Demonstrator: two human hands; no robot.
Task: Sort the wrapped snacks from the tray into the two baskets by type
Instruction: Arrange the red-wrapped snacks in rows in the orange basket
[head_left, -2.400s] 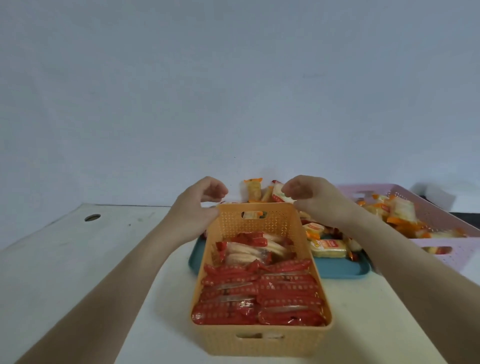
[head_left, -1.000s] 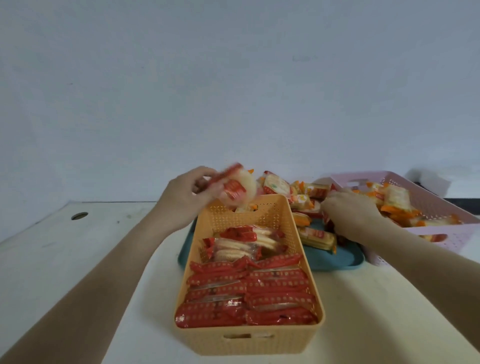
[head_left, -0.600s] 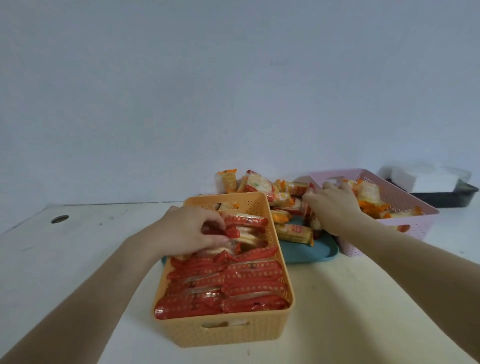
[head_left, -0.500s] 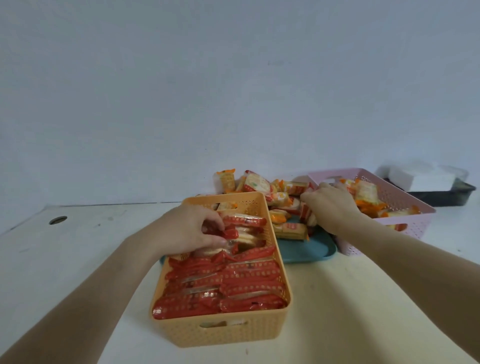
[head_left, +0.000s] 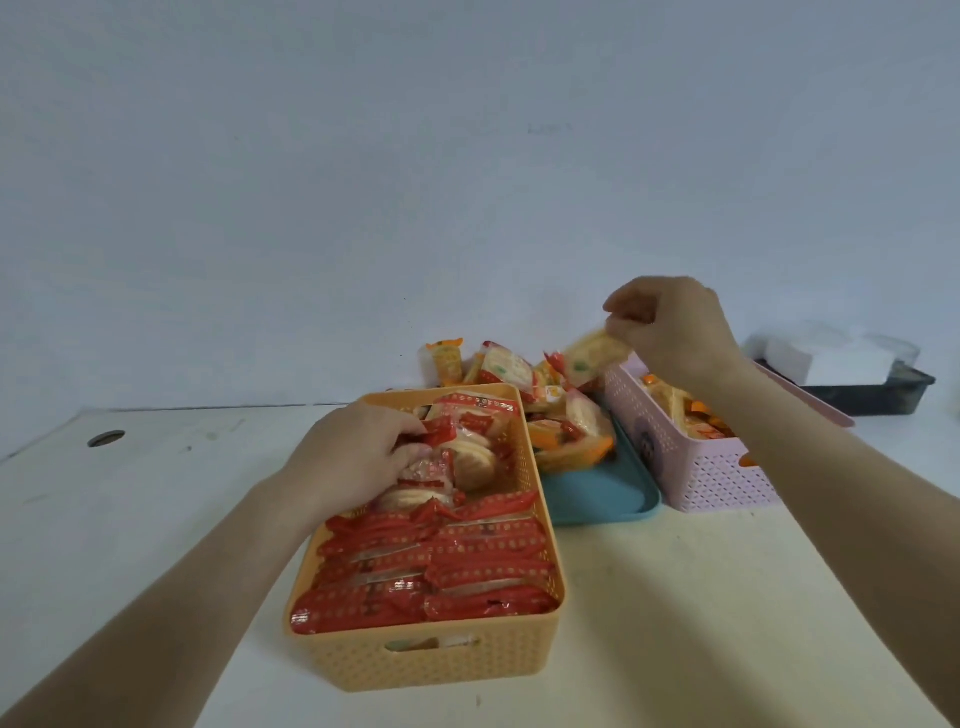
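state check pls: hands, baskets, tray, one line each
Left hand, in orange basket, pinching red snack.
Right hand, raised by pink basket, pinching yellow snack.
Orange basket, nearly full of red snacks.
Pink basket, partly filled.
Tray, snack pile at far end, near end bare.
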